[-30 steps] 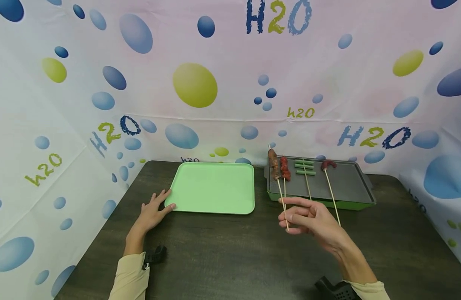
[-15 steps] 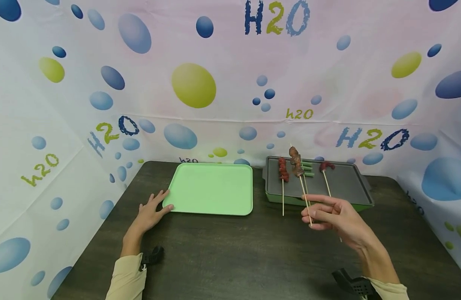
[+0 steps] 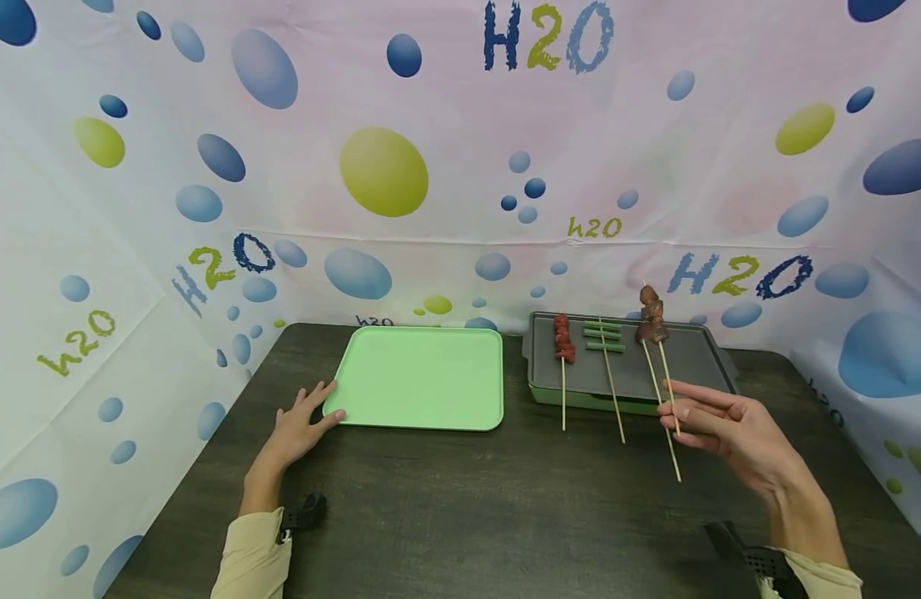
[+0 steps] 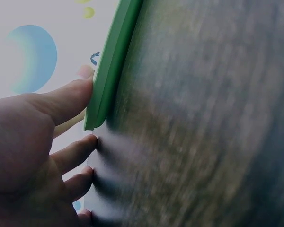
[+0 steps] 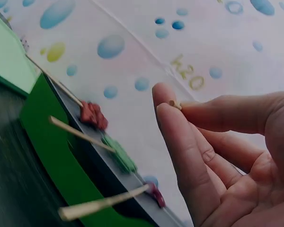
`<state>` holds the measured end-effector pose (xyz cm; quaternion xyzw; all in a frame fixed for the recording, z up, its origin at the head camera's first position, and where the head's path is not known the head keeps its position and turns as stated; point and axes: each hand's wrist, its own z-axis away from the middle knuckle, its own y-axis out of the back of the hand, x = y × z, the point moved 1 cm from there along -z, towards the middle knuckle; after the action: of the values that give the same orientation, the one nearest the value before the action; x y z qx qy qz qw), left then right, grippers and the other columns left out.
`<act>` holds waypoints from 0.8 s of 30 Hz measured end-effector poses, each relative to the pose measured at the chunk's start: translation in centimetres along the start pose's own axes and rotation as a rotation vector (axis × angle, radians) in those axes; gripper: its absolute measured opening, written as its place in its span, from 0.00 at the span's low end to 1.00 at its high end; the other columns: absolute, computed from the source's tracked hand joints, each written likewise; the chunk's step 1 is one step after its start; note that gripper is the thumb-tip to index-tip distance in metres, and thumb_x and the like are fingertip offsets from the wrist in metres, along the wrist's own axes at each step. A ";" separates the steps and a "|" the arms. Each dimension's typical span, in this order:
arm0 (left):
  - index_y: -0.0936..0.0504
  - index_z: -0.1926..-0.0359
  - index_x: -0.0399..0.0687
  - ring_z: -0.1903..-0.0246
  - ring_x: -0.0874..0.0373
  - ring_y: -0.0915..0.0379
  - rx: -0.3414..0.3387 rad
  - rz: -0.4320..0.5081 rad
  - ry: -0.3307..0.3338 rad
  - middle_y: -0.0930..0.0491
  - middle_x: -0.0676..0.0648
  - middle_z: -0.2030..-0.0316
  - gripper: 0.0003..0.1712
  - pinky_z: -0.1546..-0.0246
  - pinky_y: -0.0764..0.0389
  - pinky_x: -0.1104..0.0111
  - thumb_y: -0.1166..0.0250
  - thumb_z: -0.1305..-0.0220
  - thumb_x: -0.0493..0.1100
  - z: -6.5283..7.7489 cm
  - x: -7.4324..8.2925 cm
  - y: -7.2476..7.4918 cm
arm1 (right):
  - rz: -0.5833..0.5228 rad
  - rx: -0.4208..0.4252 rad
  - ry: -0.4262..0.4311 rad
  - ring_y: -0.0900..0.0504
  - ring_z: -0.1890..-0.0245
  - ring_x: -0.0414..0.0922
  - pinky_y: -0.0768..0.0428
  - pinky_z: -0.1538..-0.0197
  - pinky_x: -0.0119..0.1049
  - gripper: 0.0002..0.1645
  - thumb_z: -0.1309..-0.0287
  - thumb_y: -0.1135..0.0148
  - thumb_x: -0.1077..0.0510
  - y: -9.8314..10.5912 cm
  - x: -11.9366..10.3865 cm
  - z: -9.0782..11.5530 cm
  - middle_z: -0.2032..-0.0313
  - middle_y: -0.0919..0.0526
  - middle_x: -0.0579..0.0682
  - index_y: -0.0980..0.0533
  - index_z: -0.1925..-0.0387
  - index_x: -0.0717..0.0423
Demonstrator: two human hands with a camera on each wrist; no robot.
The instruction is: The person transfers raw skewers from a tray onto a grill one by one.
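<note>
My right hand [image 3: 737, 437] pinches the wooden stick of a brown meat skewer [image 3: 651, 314] between thumb and fingers. Its meat stands raised over the right part of the grill pan [image 3: 700, 362], and the stick's end [image 5: 175, 105] shows at the fingertips in the right wrist view. Behind it lies a skewer with a curled dark red piece [image 5: 156, 195], hidden by the meat in the head view. My left hand [image 3: 295, 433] rests at the left edge of the light green tray [image 3: 423, 378], fingers spread. In the left wrist view the thumb [image 4: 73, 99] touches the tray's rim.
Left on the pan lie a red meat skewer [image 3: 564, 339] and a green vegetable skewer [image 3: 605, 336], their sticks jutting over its front edge. A dark wooden table [image 3: 460, 507] bears everything. A patterned cloth [image 3: 460, 100] hangs behind and at the left.
My right hand has carried the brown meat skewer rightward, from the red meat skewer past the green one to above the curled dark red one. The left hand stays at the tray.
</note>
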<state>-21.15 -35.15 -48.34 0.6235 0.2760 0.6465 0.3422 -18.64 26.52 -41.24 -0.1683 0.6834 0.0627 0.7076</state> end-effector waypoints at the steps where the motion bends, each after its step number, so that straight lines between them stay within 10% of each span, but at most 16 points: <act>1: 0.47 0.20 0.37 0.25 0.23 0.71 -0.002 -0.001 0.000 0.55 0.27 0.23 0.43 0.36 0.71 0.24 0.41 0.23 0.53 0.0 0.0 0.0 | -0.003 0.015 -0.005 0.11 0.54 0.44 0.14 0.54 0.37 0.26 0.26 0.46 0.71 0.4 0.0 0.1 0.53 0.10 0.51 0.17 0.40 0.42; 24: 0.46 0.21 0.35 0.25 0.22 0.71 0.020 0.015 -0.045 0.54 0.26 0.23 0.43 0.37 0.72 0.23 0.40 0.23 0.52 0.0 -0.5 -0.4 | -0.103 0.226 -0.083 0.10 0.56 0.41 0.14 0.53 0.36 0.20 0.29 0.39 0.68 4.8 2.8 0.8 0.57 0.09 0.48 0.13 0.52 0.41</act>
<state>-21.08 -35.31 -48.96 0.6432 0.2701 0.6322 0.3371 -19.25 30.85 -44.68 -0.1196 0.6467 -0.0445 0.7520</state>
